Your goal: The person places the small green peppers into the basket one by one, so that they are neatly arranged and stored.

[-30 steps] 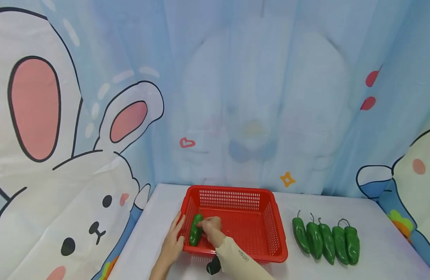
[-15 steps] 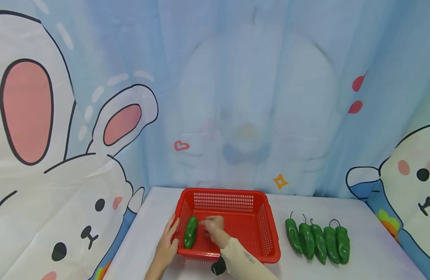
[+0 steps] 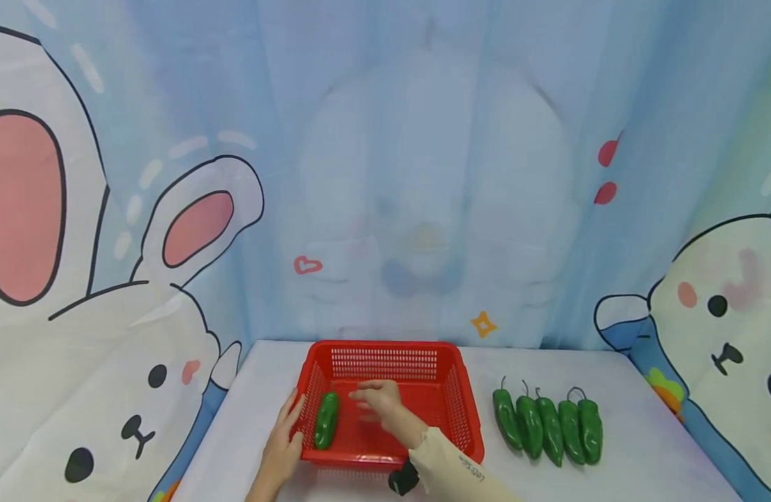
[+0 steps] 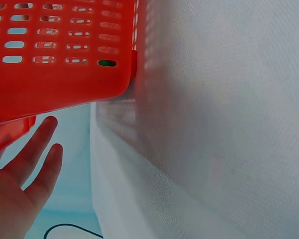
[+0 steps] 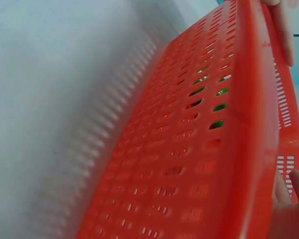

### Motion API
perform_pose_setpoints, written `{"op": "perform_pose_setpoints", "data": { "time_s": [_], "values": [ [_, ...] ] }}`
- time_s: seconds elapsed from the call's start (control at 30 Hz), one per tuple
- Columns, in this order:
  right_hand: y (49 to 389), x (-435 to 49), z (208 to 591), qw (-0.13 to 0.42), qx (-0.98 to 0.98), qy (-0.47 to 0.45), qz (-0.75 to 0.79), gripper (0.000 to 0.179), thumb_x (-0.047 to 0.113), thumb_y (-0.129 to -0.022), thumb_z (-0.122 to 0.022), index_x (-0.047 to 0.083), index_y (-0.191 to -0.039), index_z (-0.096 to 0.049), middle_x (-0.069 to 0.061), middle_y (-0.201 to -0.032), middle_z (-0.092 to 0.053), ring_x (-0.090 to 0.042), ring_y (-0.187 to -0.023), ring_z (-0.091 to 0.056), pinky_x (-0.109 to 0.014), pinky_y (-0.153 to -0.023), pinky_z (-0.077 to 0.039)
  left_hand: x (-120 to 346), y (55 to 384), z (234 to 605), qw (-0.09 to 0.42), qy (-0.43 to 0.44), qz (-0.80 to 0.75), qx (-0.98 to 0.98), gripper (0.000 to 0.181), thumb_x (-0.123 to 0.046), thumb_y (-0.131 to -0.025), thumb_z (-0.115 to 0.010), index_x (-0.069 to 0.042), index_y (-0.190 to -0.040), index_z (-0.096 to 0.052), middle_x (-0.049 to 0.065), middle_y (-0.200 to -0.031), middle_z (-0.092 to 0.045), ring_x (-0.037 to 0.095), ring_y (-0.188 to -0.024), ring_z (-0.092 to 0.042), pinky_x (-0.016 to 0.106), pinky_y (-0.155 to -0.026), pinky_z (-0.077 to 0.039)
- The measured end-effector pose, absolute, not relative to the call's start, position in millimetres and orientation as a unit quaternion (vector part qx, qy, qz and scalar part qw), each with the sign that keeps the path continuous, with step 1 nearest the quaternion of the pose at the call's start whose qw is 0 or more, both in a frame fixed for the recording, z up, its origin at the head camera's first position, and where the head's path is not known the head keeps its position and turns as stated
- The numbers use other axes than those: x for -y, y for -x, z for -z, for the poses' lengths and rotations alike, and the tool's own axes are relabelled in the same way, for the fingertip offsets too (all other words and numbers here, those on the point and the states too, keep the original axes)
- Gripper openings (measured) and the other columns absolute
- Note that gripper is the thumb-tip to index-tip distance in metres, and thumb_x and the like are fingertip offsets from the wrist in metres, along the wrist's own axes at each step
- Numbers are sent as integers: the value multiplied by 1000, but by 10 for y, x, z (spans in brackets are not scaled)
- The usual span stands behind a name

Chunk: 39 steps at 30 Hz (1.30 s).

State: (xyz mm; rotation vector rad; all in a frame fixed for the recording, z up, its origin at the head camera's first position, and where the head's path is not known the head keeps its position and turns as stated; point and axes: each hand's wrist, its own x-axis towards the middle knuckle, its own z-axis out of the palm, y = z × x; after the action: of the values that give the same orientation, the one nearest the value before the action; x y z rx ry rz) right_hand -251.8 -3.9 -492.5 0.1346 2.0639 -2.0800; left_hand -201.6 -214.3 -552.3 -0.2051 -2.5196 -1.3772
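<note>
One green chili pepper [image 3: 326, 420] lies lengthwise along the left side inside a red plastic basket [image 3: 385, 459]. My right hand [image 3: 388, 411] hovers over the basket floor to the right of that pepper, fingers apart and holding nothing. At the basket's left rim, my left hand [image 3: 281, 443] rests with its fingers stretched out. In the left wrist view two straight fingers [image 4: 32, 154] of that hand show beside the basket wall. Through the slots in the right wrist view, bits of green pepper [image 5: 219, 107] show behind the near wall.
Several green chili peppers [image 3: 551, 429] lie side by side on the white table [image 3: 624, 418], right of the basket. A black wrist device [image 3: 403, 478] sits by the right sleeve, before the basket's front edge. A cartoon-printed curtain [image 3: 385, 174] hangs behind the table.
My right hand has let go of the pepper and moved right, its fingers spreading. The pepper stays at the basket's left side. The head view has shifted to the right.
</note>
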Motion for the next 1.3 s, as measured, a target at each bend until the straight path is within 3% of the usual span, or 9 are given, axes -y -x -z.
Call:
{"op": "perform_pose_setpoints", "data": {
  "time_s": [0.23, 0.43, 0.7, 1.13, 1.3],
  "values": [
    [2467, -11, 4952, 111, -695, -38, 710, 35, 5, -85, -73, -9, -116, -66, -18, -102, -72, -40, -101, -67, -48, -73, -59, 2172, 2031, 5529, 110, 64, 478, 869, 64, 5, -87, -46, -1, -150, -39, 14, -161, -24, 38, -146, -23, 57, -108, -31],
    [2401, -104, 4897, 116, -688, -24, 716, 38, 6, -85, -73, -10, -118, -64, -20, -105, -71, -31, -92, -71, -49, -72, -59, 2208, 2013, 5555, 110, 59, 477, 870, 64, 5, -87, -44, -2, -151, -38, 13, -161, -23, 39, -146, -21, 58, -110, -26],
    [2378, -287, 4857, 126, -676, -15, 725, 42, 5, -87, -72, -11, -124, -61, -24, -110, -69, -33, -95, -71, -50, -74, -59, 2191, 2033, 5542, 119, 62, 478, 868, 64, 5, -87, -44, -1, -150, -39, 14, -161, -24, 39, -146, -23, 58, -110, -27],
    [2315, -594, 4825, 121, -653, -30, 747, 39, 4, -87, -71, -9, -122, -63, -20, -105, -72, -27, -88, -73, -47, -74, -59, 2155, 2011, 5551, 113, 57, 476, 870, 65, 5, -86, -45, -2, -150, -39, 15, -161, -24, 40, -145, -23, 58, -109, -28],
    [2314, -698, 4826, 113, -650, -39, 751, 38, 6, -88, -71, -8, -122, -63, -19, -104, -72, -30, -90, -72, -49, -76, -58, 2180, 2015, 5538, 106, 52, 476, 872, 65, 4, -86, -45, -2, -150, -38, 14, -161, -23, 40, -145, -23, 57, -107, -32]
  ]
}}
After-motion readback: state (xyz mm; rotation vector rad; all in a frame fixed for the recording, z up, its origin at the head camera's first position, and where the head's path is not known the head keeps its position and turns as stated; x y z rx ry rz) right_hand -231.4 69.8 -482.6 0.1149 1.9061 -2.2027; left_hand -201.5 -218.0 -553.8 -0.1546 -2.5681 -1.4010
